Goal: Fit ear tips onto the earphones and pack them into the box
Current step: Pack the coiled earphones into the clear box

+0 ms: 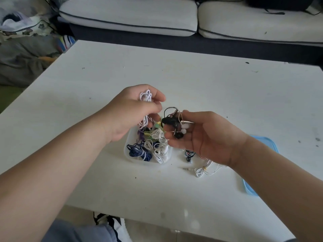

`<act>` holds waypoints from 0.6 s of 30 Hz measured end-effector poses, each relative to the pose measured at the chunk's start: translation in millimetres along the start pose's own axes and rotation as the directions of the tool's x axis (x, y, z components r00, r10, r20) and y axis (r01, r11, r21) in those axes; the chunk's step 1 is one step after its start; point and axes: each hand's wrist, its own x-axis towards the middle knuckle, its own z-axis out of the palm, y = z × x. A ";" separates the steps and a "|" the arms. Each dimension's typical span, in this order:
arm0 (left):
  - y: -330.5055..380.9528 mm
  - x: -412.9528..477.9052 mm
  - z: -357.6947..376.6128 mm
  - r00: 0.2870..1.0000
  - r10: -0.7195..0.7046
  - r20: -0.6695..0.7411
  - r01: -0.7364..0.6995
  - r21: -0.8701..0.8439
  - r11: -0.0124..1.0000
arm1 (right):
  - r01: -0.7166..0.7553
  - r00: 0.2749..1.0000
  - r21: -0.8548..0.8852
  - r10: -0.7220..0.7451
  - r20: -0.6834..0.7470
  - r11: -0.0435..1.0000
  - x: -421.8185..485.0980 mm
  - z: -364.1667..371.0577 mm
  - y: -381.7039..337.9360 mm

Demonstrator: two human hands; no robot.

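Observation:
A translucent plastic box [129, 155] sits mid-table, filled with several coiled earphones in white, dark blue, purple and green. My left hand [130, 112] hovers above the box's far-left corner and grips a bundled white earphone cable [146, 97]. My right hand [201, 137], palm up just right of the box, holds black earphones [172, 122] with white ear tips [185, 126] and a black tip in its curled fingers. More earphones lie on the table beneath that hand: a black pair [189, 155] and a white cable with its jack plug [201, 171].
A light blue lid [251, 187] lies on the white table [209, 84] under my right forearm. A white-cushioned sofa [131, 14] stands beyond the far edge, and piled fabric at the left. My lap and a shoe show below the near edge.

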 end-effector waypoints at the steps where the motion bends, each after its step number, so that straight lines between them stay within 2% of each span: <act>1: -0.4 -1.6 0.9 0.999 0.017 0.036 -0.020 0.077 0.997 | -0.001 1.000 -0.005 0.002 0.015 1.000 -1.0 0.3 -1.0; 3: -0.1 -5.3 3.8 0.990 0.019 0.142 -0.043 0.165 0.985 | 0.008 1.000 -0.006 -0.008 0.029 1.000 -3.4 1.1 -2.5; 7: 1.8 -9.8 1.2 0.961 0.036 0.275 -0.079 0.145 0.986 | 0.010 0.997 0.061 -0.014 0.075 0.998 -7.2 0.8 -5.4; 10: -0.1 -8.0 -3.7 0.955 0.099 0.279 -0.140 0.133 0.981 | 0.028 0.992 0.048 -0.034 0.125 0.998 -8.0 -1.2 -8.0; 13: -4.2 -5.8 -8.9 0.949 0.119 0.293 -0.184 0.206 0.961 | 0.049 0.991 -0.008 -0.047 0.122 0.999 -8.1 -2.0 -8.9; 18: -5.0 -6.5 -9.3 0.948 0.143 0.285 -0.199 0.179 0.964 | 0.059 0.992 -0.010 -0.057 0.111 0.998 -7.7 -4.2 -8.9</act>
